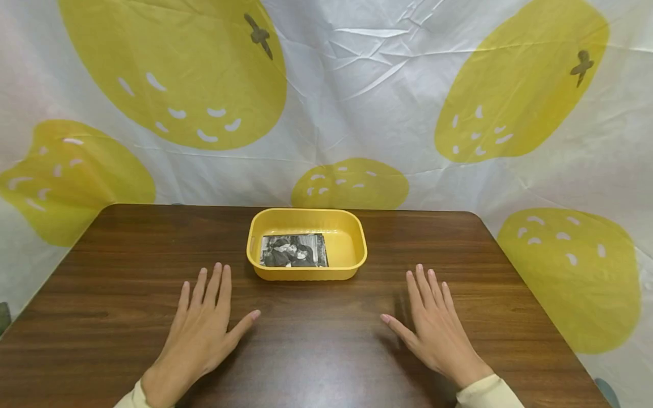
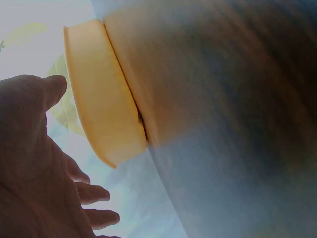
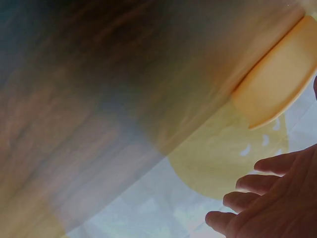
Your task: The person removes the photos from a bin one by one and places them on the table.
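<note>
A yellow plastic tray stands at the middle back of a dark wooden table. A black-and-white photograph lies flat in the tray's left half. My left hand lies palm down on the table, fingers straight and spread, in front of the tray and to its left. My right hand lies the same way to the tray's right. Neither hand holds or touches anything but the table. The left wrist view shows the tray's outer wall beside the left hand. The right wrist view shows the tray's corner and the right hand's fingers.
A white cloth with large yellow fruit prints hangs behind and around the table. The table's rounded far corners and side edges are in view.
</note>
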`<state>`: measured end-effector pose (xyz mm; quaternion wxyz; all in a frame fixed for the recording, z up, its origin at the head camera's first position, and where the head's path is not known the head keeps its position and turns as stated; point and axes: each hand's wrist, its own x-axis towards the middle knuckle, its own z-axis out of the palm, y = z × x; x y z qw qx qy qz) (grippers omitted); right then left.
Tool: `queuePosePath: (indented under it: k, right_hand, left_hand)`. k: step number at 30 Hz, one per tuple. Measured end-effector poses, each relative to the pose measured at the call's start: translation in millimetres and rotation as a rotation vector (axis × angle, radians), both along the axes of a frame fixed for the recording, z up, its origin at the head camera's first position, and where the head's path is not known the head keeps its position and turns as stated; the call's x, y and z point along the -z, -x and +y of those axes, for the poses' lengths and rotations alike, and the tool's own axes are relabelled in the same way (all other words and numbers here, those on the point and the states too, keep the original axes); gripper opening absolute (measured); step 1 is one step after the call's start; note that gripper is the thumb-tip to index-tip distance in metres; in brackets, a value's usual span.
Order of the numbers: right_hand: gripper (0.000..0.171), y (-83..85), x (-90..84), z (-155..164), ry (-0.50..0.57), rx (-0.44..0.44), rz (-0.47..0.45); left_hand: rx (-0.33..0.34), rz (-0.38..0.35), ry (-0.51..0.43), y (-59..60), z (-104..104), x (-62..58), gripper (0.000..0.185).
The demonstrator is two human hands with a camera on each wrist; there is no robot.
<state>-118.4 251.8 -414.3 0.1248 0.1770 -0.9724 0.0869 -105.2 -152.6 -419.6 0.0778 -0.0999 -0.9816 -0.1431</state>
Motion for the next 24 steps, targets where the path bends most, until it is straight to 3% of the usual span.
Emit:
queuePosePath:
  k: [15, 24]
  right_hand:
    - [0.093, 1.7, -4.3, -1, 0.046, -0.011, -0.046]
    - [0.085, 16.6, -18.1, -6, 0.134, -0.053, -0.075]
  left_hand:
    - [0.012, -0.022, -0.031, -0.5, 1, 0.8, 0.101]
    - [0.019, -0.054, -0.090, 13.4, 2, -10.5, 0.102]
